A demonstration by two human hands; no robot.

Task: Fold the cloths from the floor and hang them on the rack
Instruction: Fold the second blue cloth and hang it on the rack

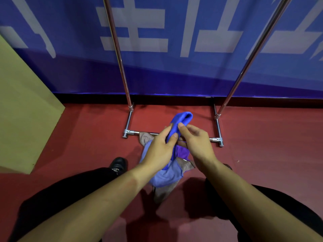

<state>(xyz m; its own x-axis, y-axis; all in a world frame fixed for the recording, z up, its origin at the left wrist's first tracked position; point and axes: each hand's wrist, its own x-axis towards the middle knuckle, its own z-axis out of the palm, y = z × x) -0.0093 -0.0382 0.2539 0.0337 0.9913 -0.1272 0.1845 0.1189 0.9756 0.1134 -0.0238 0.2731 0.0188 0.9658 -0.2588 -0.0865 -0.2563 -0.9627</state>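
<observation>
A bright blue cloth (pixel 181 120) is doubled over and held above the floor. My left hand (pixel 160 149) pinches its left side between thumb and fingers. My right hand (pixel 195 140) pinches its right side, thumb on top. Under my hands a pile lies on the red floor: a light blue cloth (pixel 167 175), a purple cloth (pixel 182 151) and a brown cloth (pixel 162 193). The chrome rack (pixel 125 81) stands just behind, its two uprights rising out of the top of the view; its hanging bar is out of sight.
The rack's base bar (pixel 148 133) crosses the floor right behind the pile, with feet at both ends. A blue banner wall (pixel 174 70) closes the back. A yellow-green panel (pixel 22 109) stands at the left. My black shoe (pixel 118 164) is left of the pile.
</observation>
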